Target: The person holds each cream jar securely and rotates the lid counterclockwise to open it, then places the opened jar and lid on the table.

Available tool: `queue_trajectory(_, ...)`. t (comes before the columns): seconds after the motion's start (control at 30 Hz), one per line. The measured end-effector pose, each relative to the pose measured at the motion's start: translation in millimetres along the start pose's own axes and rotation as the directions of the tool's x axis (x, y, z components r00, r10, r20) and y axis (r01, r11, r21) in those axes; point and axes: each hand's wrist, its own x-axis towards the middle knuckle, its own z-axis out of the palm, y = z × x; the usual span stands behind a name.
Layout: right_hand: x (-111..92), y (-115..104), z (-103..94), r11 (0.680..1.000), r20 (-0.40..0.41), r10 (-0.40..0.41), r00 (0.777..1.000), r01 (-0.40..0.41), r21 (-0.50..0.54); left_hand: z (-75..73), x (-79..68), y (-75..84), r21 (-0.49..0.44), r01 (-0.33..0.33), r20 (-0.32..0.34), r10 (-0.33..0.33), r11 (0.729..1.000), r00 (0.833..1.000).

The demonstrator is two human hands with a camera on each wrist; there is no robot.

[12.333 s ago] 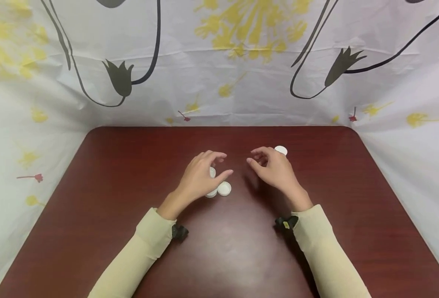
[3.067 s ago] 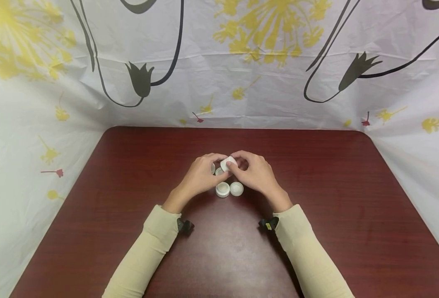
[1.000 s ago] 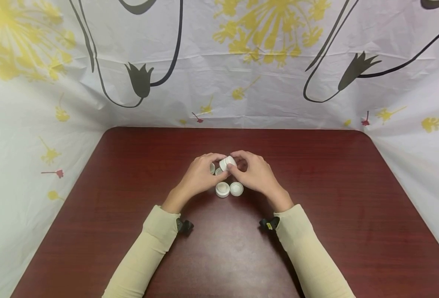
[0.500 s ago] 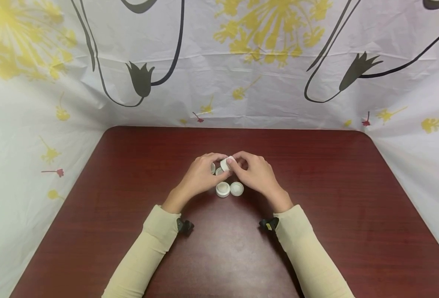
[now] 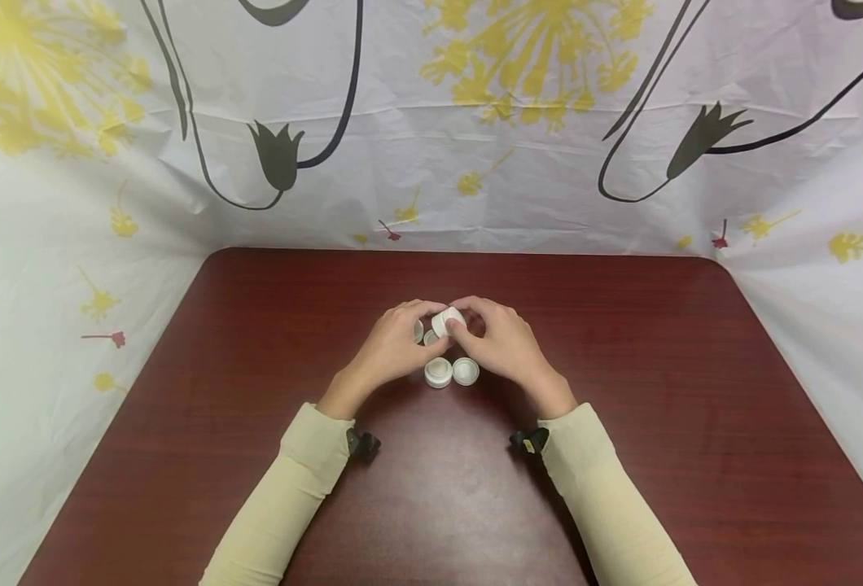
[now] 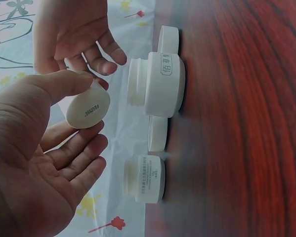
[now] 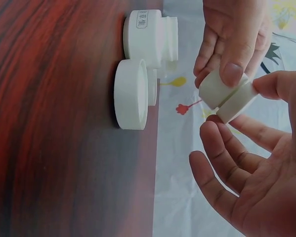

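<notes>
Between both hands, above the table, a small white cosmetic jar (image 7: 214, 91) is held tilted. My left hand (image 5: 393, 343) grips the jar's body with thumb and fingers; its base, bearing small print, faces the left wrist view. The right hand (image 5: 506, 342) pinches the jar's white lid (image 7: 236, 102) by its edge. A thin gap line shows between lid and body. Below the hands stands an uncapped white jar (image 6: 162, 84) with a bare threaded neck. A loose lid (image 7: 131, 94) lies beside it. Another uncapped jar (image 6: 148, 178) stands farther back, partly hidden by my left hand in the head view.
Another loose lid (image 6: 158, 134) lies between the two standing jars. The dark red-brown table (image 5: 622, 366) has rounded far corners. A white sheet with flower prints (image 5: 505, 179) hangs behind it and along both sides.
About twelve seconds ago the hands were apart, with no jar between them. Over the last second the right thumb shifts over the lid and back, while the left hand keeps its grip.
</notes>
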Motion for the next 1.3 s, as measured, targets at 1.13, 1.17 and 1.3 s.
queue_trajectory(1.13, -20, -2, -3.8, 0.993, 0.014, 0.006, 1.000, -0.008, 0.119, -16.2, -30.0, -3.1, 0.016, 0.036, -0.066, -0.035, 0.999, 0.997)
queue_trajectory(1.17, -23, -1, -4.0, 0.992, 0.021, 0.001, 1.000, -0.003, 0.129, -16.9, -33.5, -4.2, 0.009, 0.034, -0.067, -0.034, 0.999, 0.997)
queue_trajectory(1.3, -36, 1, -3.5, 0.988, 0.059, -0.018, 0.998, 0.009, 0.157, -15.8, -48.6, -7.8, -0.028, 0.040, -0.041, -0.041, 0.999, 0.998)
